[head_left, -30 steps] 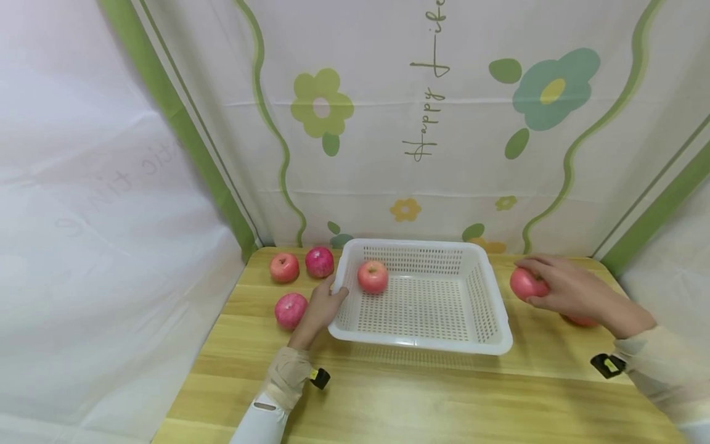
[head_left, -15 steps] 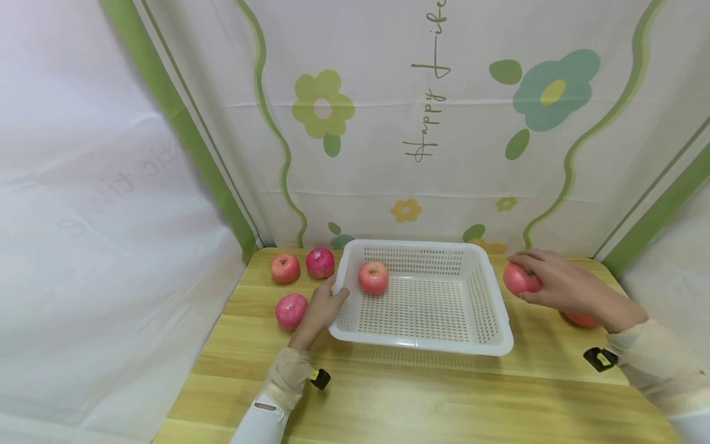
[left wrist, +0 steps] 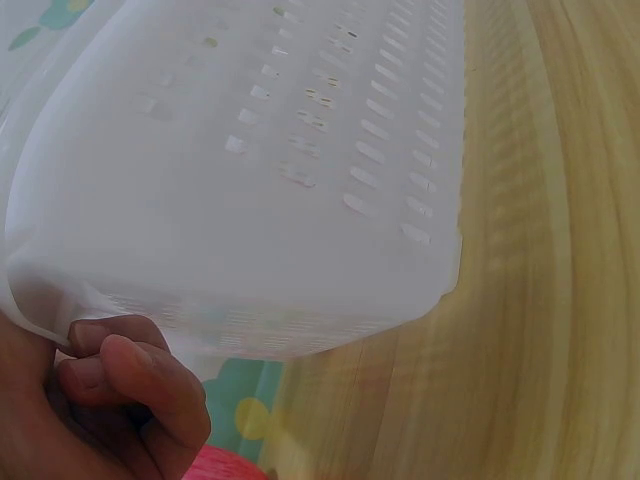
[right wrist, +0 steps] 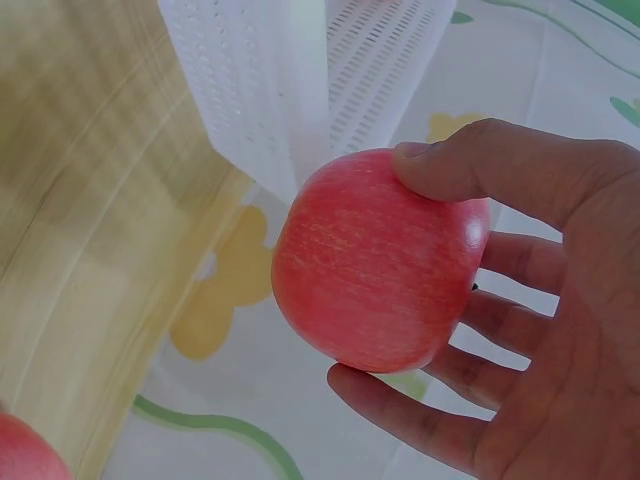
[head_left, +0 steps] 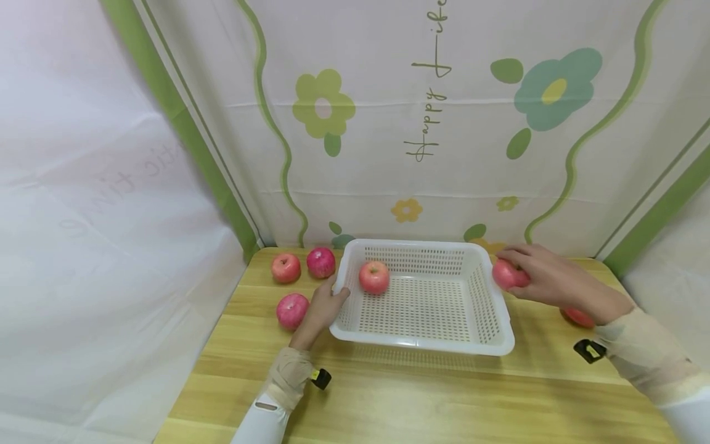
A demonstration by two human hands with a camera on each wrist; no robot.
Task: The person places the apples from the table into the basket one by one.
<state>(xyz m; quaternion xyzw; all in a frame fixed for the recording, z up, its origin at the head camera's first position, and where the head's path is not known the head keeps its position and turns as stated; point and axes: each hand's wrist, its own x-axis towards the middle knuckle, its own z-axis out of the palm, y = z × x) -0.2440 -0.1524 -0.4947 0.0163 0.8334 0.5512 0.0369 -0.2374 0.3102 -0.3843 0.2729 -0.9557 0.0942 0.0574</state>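
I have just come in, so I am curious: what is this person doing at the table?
The person's left hand holds the left rim of a white, rectangular, perforated plastic basket on a pale wooden table. The right hand grips a round red apple by the basket's right rim. One round pinkish-red apple is inside; three round reddish apples are on the left, and another reddish apple, partly hidden, is on the right.
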